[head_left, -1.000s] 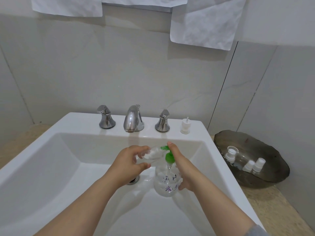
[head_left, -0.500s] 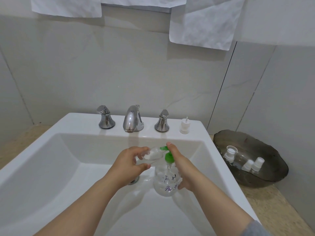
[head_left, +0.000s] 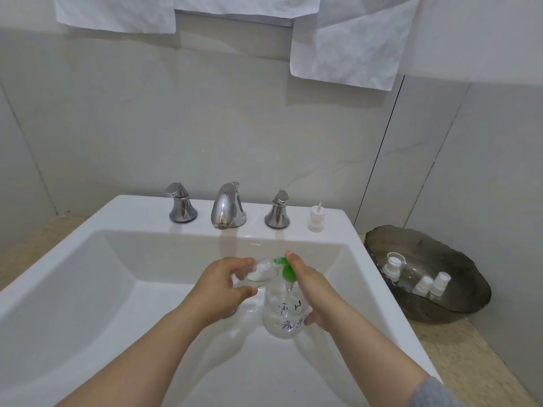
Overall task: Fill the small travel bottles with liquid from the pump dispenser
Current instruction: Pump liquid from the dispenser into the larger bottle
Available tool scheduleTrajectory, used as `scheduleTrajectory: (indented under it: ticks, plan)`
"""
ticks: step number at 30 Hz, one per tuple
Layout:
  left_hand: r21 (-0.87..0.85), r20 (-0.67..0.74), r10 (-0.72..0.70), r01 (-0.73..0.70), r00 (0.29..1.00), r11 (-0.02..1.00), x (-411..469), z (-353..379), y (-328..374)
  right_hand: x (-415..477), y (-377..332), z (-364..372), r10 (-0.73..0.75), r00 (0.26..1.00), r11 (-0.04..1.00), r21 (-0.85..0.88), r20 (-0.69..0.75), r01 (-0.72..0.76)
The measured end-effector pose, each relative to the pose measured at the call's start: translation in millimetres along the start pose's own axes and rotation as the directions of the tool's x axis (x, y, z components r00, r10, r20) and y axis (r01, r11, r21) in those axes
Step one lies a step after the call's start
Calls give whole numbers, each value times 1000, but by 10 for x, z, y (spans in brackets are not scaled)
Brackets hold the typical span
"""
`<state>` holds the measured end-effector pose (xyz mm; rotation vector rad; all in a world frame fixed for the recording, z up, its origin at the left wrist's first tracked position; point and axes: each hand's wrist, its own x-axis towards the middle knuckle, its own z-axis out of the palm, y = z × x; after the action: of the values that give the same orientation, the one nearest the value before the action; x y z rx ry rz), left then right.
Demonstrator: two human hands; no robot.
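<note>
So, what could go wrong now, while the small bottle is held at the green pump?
1. The small bottle lies almost sideways in the left hand at the green pump head; liquid may miss its mouth or run back out.
2. The right hand alone holds and presses the pump dispenser over the sink; it might slip.

Bathroom (white sink (head_left: 88,289), chrome faucet (head_left: 227,205))

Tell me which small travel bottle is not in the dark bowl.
The clear bottle the left hand holds at the green pump; capped bottles lie in the bowl.
</note>
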<state>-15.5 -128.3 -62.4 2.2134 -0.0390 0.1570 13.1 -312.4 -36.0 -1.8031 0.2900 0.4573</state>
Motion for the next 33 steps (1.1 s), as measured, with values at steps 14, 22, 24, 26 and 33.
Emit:
scheduleTrajectory:
  ticks: [14,22,24,26,33]
  plan:
    - [-31,-39,38,-39,998,999,-5,-71,74,142,32,-11,90,991,993,61,101,-97]
    - [-41,-42,52,-54,998,998,-4,-72,76,126,29,-7,82,992,995,57,98,-88]
    - [-43,-41,43,-45,998,998,-5,-66,74,115,25,-7,80,992,994,66,100,-87]
    - [-38,-41,44,-45,998,998,-6,-63,71,106,20,-3,77,993,995,60,95,-83]
    - [-19,-20,19,-19,1000,1000,-28,-33,62,81,-1,-15,58,997,998,34,52,-60]
